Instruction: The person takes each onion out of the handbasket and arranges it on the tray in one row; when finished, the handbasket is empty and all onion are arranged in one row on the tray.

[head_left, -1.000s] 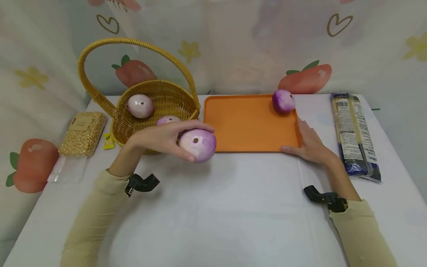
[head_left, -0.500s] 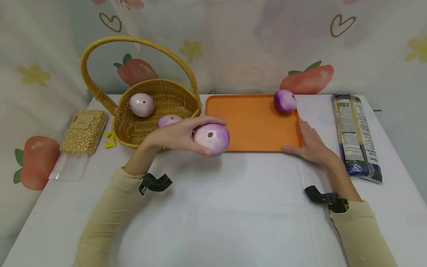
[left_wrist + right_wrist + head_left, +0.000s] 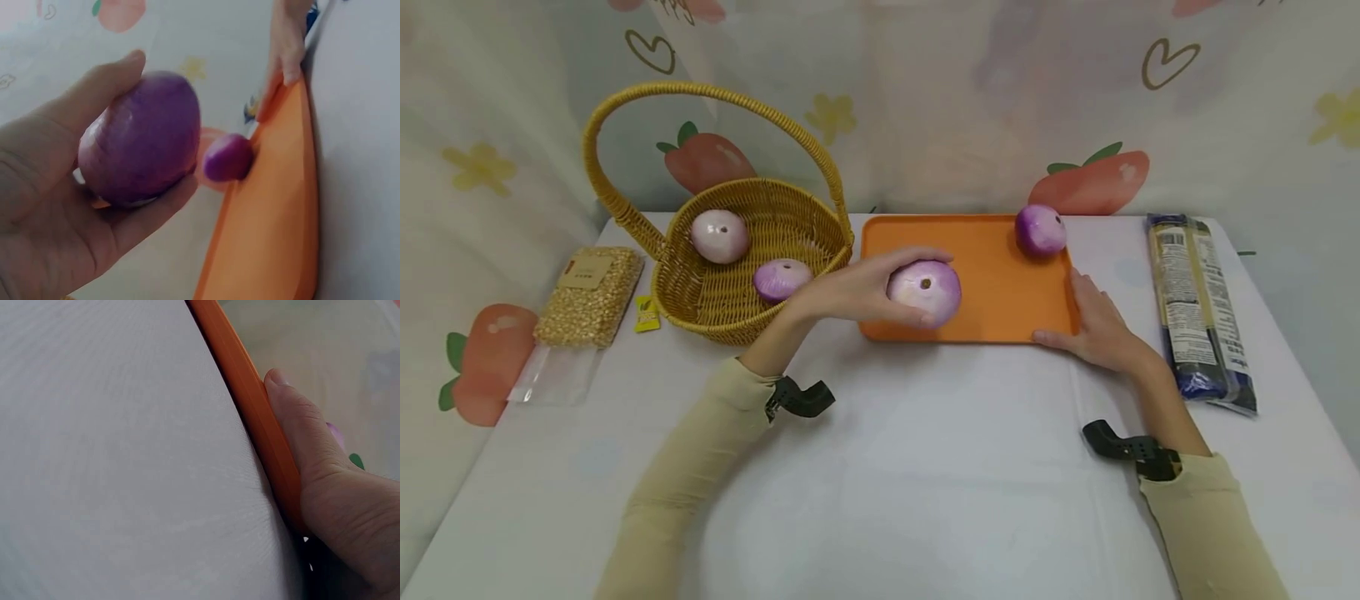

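Note:
My left hand [image 3: 861, 287] holds a round purple-and-white onion [image 3: 925, 293] between thumb and fingers, above the left part of the orange tray [image 3: 977, 312]. In the left wrist view the onion [image 3: 147, 140] shows its darker purple side. My right hand [image 3: 1101, 325] rests against the tray's front right corner, fingers straight along the right edge and thumb [image 3: 300, 419] along the front rim. A darker purple onion [image 3: 1040, 231] sits in the tray's back right corner. Two more onions lie in the wicker basket [image 3: 722, 321]: a pale one [image 3: 719, 236] and a purple-white one [image 3: 782, 279].
The basket's tall handle [image 3: 715, 90] arches over it, left of the tray. Further left lie a clear bag of yellow grains [image 3: 583, 300] and a small yellow packet [image 3: 646, 314]. A long blue-and-white package [image 3: 1198, 308] lies at the right. A printed cloth [image 3: 925, 108] hangs behind.
My left hand has carried the onion rightward from the front of the basket to above the tray's left part. My right hand has stayed at the tray's corner.

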`<state>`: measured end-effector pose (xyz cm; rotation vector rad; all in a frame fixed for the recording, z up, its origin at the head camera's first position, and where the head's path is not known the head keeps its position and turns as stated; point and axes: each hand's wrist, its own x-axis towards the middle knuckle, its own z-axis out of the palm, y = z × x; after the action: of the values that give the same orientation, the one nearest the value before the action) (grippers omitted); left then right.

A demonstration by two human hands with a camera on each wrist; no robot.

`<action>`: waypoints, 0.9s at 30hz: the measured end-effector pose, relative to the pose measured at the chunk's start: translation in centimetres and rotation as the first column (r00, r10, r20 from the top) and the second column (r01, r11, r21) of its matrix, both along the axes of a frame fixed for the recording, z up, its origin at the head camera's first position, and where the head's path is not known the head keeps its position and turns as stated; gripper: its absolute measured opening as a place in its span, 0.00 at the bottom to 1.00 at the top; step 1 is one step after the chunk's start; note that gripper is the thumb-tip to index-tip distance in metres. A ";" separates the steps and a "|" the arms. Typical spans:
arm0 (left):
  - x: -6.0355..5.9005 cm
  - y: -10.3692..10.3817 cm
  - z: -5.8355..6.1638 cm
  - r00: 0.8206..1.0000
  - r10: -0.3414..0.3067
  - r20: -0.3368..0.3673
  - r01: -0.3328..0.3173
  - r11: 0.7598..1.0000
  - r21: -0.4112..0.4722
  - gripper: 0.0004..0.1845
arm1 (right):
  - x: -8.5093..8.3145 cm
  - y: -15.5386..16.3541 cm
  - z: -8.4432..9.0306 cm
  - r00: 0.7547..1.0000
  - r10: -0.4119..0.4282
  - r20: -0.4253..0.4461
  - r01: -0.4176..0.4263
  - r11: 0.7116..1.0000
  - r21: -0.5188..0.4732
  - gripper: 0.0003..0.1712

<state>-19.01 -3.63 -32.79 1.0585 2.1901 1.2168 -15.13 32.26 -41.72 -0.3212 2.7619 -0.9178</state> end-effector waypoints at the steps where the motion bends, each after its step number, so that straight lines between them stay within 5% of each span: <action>1: -0.1 0.4 -0.2 1.000 0.027 -0.004 -0.027 1.000 0.013 0.39 | 0.0 0.0 0.0 1.000 0.003 -0.003 -0.003 1.000 -0.001 0.65; 7: -0.9 2.6 -1.3 0.967 0.254 -0.001 -0.253 0.965 0.074 0.39 | -0.1 0.0 -0.1 1.000 0.010 -0.002 -0.010 1.000 0.007 0.66; 13: -3.1 5.1 -1.1 0.913 0.408 -0.004 -0.408 0.913 0.000 0.40 | -0.5 0.2 0.1 1.000 0.008 -0.010 -0.008 1.000 0.013 0.66; 20: -7.3 8.6 -3.0 0.899 0.430 -0.085 -0.433 0.901 -0.017 0.40 | -0.4 0.4 0.0 1.000 0.001 -0.024 -0.001 1.000 0.006 0.66; 27: -9.1 10.1 -4.1 0.903 0.410 -0.130 -0.421 0.905 -0.067 0.40 | -0.2 0.2 -0.2 0.999 0.014 -0.049 -0.015 1.000 -0.015 0.65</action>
<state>-28.12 6.49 -36.88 0.6502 2.6271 1.2315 -15.37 32.47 -41.95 -0.3703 2.7939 -0.9401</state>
